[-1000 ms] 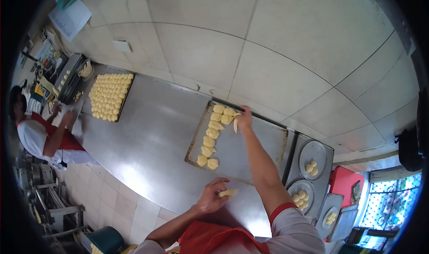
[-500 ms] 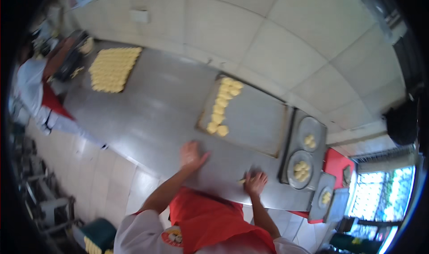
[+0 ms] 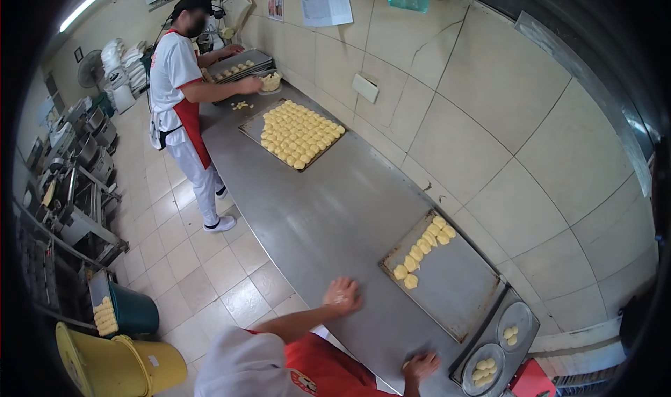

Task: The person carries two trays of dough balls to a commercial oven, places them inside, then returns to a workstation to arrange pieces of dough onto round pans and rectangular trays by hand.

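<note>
My left hand (image 3: 342,296) rests palm down on the steel worktable (image 3: 314,219), fingers spread, holding nothing that shows. Farther right, near the front edge, my right hand (image 3: 423,364) bends down over the table. A pale sliver shows beside it; what lies under the fingers is hidden. Beyond my hands lies a baking tray (image 3: 454,285) with pale yellow dough balls (image 3: 418,251) along its left side. Two round pans (image 3: 518,321) with a few dough balls each stand at its right end.
Up the table, a second tray holds rows of dough balls (image 3: 299,133). A co-worker (image 3: 185,82) in a red apron stands at the far end, hands near stacked trays (image 3: 241,67). A tiled wall (image 3: 482,117) runs behind. Yellow buckets (image 3: 150,365) and a green bin (image 3: 133,309) stand left.
The view has swung left and up, bringing the co-worker and room into sight. Both my hands stay low over the table; the dough on the near tray looks the same.
</note>
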A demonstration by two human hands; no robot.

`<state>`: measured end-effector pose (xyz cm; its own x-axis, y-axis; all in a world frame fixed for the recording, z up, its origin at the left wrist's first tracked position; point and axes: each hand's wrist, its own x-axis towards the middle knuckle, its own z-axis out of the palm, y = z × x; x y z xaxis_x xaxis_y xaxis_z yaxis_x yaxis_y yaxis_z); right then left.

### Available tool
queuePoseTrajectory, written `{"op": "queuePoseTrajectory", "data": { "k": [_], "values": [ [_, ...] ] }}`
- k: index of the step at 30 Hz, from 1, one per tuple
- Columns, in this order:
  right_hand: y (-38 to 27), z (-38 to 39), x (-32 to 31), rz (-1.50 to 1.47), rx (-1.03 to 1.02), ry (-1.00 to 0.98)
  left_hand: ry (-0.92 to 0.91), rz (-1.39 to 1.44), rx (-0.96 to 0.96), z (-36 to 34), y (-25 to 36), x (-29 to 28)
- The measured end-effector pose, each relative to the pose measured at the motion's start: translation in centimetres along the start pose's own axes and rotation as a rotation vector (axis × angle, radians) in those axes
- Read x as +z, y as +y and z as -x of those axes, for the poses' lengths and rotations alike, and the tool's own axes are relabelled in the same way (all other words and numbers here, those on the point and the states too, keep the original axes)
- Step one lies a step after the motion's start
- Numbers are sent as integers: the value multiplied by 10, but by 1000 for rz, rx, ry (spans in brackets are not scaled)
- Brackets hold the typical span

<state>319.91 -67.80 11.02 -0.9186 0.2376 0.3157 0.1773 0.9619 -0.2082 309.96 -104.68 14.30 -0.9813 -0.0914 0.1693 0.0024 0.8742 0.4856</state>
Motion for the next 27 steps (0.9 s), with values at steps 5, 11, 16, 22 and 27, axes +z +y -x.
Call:
{"op": "queuePoseTrajectory", "data": {
  "k": [5, 11, 16, 22, 27],
  "values": [
    [-104, -49, 26, -285, -150, -121, -172, 99, -49, -5, 98, 44],
    [-73, 57, -70, -306, -578, 56, -316, 0, 436, 102, -3, 53],
    [-12, -16, 0, -187, -24, 18, -7, 12, 79, -8, -4, 18],
    [-106, -35, 7, -242, -124, -173, -4, 116, -181, -7, 82, 59],
    [-51, 4, -22, -362, -142, -233, -299, 111, -69, 14, 86, 72]
  ]
}}
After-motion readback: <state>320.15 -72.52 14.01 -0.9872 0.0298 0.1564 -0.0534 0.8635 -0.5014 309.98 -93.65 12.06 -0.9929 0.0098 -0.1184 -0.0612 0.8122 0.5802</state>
